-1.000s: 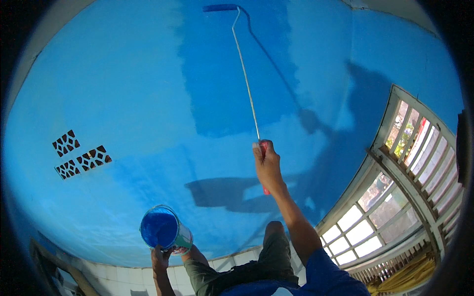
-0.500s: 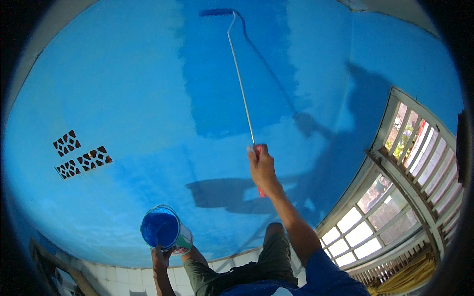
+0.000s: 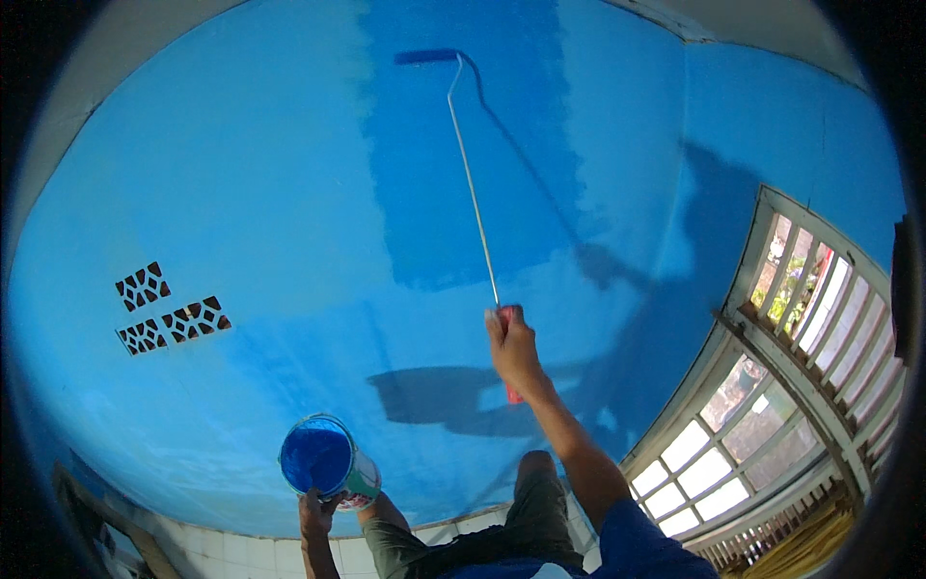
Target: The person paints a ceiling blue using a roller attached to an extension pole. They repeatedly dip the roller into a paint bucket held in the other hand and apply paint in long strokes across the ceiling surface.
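Observation:
My right hand (image 3: 514, 349) is closed round the red handle of a long paint roller (image 3: 472, 188). Its thin metal rod runs up to a blue roller head lying against the wall, within a darker blue painted patch (image 3: 473, 183). Low on the left, my left hand (image 3: 318, 511) grips the near rim of a paint bucket (image 3: 359, 482). The bucket is tipped so its mouth shows, with blue paint (image 3: 316, 458) inside. Part of the left fingers is hidden by the bucket.
The light blue wall (image 3: 270, 174) fills most of the view. Patterned vent blocks (image 3: 198, 318) pierce it at left. A white barred window (image 3: 772, 386) stands at right, with yellow cloth (image 3: 805, 550) below. White tiles (image 3: 246, 552) run along the bottom, and a dark framed object (image 3: 106, 526) is at lower left.
The whole scene sits slightly lower in view, as the head view has tilted up. The roller head stays near the same part of the dark patch. Both hands keep their holds.

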`<move>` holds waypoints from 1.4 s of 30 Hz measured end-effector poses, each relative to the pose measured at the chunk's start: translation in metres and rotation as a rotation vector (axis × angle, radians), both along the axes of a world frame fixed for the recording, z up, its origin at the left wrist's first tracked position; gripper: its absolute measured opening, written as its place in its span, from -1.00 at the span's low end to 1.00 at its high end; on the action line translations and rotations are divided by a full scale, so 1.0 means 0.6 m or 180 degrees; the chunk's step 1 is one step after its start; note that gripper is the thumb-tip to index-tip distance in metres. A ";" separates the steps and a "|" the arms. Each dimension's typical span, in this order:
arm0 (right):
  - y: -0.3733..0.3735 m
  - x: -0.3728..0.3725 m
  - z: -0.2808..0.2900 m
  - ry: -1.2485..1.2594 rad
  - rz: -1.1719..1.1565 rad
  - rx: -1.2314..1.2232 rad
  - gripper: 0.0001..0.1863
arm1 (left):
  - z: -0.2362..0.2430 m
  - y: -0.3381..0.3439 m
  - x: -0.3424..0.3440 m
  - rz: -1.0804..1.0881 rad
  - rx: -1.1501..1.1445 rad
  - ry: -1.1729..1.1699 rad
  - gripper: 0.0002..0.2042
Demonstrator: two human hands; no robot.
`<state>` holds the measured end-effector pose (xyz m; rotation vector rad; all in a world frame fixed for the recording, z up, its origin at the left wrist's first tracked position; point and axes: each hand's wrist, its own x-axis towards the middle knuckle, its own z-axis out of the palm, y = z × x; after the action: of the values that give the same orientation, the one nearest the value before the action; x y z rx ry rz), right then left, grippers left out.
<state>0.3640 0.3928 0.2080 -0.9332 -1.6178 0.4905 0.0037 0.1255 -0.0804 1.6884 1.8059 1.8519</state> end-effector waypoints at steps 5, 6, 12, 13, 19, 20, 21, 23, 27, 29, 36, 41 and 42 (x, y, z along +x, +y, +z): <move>0.051 -0.022 0.146 0.0131 0.0116 0.0411 -0.65 | -0.028 0.002 -0.014 0.0175 -0.0211 -0.0213 -0.57; 0.063 -0.021 0.174 0.0151 0.0133 0.0365 -0.65 | -0.021 0.006 -0.008 0.0164 -0.0275 -0.0089 -0.57; 0.080 -0.055 0.223 0.0207 0.0141 0.0368 -0.62 | -0.009 -0.007 0.008 0.0203 0.0042 -0.1312 -0.61; 0.075 -0.059 0.199 0.0182 0.0049 0.0547 -0.62 | -0.022 -0.004 0.001 0.0171 0.0156 -0.1755 -0.62; 0.053 -0.047 0.126 0.0107 0.0127 0.0370 -0.62 | 0.035 0.004 0.034 0.0009 -0.0083 -0.1633 -0.66; 0.066 -0.043 0.135 0.0119 0.0131 0.0499 -0.62 | 0.085 -0.003 0.055 0.0142 -0.0392 -0.0557 -0.66; 0.070 -0.051 0.157 0.0158 0.0187 0.0503 -0.62 | 0.109 -0.014 0.065 0.0301 -0.0698 0.0509 -0.66; 0.066 -0.070 0.219 0.0265 0.0309 0.0539 -0.62 | 0.102 -0.016 0.061 -0.0149 -0.0181 -0.2464 -0.65; 0.089 -0.102 0.222 0.0301 0.0196 0.0282 -0.63 | 0.004 -0.016 0.009 -0.0301 -0.0176 -0.2297 -0.72; 0.071 -0.103 0.175 0.0278 0.0123 0.0437 -0.63 | 0.022 -0.003 0.033 -0.0242 0.0203 -0.2699 -0.68; -0.029 -0.081 -0.079 0.0245 0.0203 -0.0104 -0.72 | 0.023 0.000 0.028 0.0012 -0.0199 -0.1280 -0.64; -0.107 -0.038 -0.200 0.0004 0.0220 -0.0608 -0.72 | 0.036 -0.009 0.032 0.0198 -0.0220 -0.1152 -0.64; -0.115 -0.028 -0.209 -0.0004 0.0220 -0.0602 -0.71 | 0.045 -0.010 0.040 0.0216 -0.0225 -0.1070 -0.63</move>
<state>0.3473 0.3239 0.0825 -1.0197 -1.6293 0.7003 0.0275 0.1197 -0.0531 1.2171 1.7816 1.9311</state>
